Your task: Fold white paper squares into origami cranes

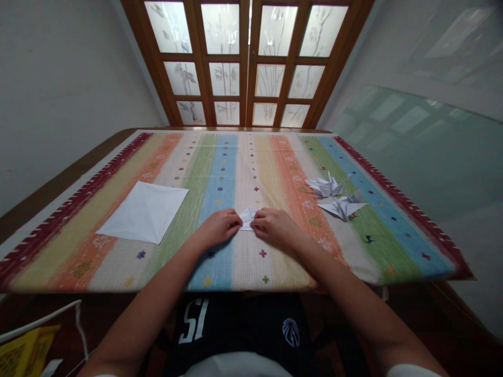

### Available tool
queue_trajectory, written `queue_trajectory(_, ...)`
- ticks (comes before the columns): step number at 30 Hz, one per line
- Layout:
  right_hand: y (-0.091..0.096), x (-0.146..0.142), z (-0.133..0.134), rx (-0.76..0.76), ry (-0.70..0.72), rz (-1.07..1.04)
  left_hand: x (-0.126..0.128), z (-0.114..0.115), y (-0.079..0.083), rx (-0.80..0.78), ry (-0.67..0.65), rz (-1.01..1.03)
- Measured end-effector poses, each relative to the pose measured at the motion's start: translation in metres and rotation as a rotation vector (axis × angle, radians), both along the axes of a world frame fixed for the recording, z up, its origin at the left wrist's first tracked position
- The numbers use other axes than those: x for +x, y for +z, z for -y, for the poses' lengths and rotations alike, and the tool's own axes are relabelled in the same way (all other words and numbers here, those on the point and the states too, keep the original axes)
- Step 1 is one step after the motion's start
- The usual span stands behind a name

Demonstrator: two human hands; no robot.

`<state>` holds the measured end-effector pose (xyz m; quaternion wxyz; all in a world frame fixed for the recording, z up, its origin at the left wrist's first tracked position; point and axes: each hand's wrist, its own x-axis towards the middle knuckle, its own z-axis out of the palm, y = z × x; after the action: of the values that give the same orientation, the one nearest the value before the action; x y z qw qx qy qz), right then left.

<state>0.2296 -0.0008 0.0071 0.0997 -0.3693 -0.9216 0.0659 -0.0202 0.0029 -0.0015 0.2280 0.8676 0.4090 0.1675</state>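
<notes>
A small folded white paper (247, 215) lies on the striped cloth in front of me, creased into a pointed shape. My left hand (220, 225) pinches its left edge, fingers curled together. From the other side, my right hand (275, 224) grips the right edge with thumb and fingertips. Parts of the paper are hidden behind the fingers of both hands. To the left lies a flat white paper sheet (145, 212) with faint crease lines. Over on the right, two folded paper cranes (326, 184) sit close together, the nearer paper crane (343, 207) with its wings spread.
A striped tablecloth (220, 157) covers the table. Wooden doors with glass panes (243, 63) stand beyond the far edge. A glass panel (424, 136) leans at the right wall. Below left are a yellow plastic basket (27, 351) and a white cable (43, 319).
</notes>
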Motion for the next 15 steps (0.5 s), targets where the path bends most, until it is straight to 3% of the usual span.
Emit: queue_trajectory(15, 0.0066, -0.0046, 0.0032, 0.035, 0.066, 0.151, -0.0069, -0.0051, 0.0072, -0.11, 0.045, 0.03)
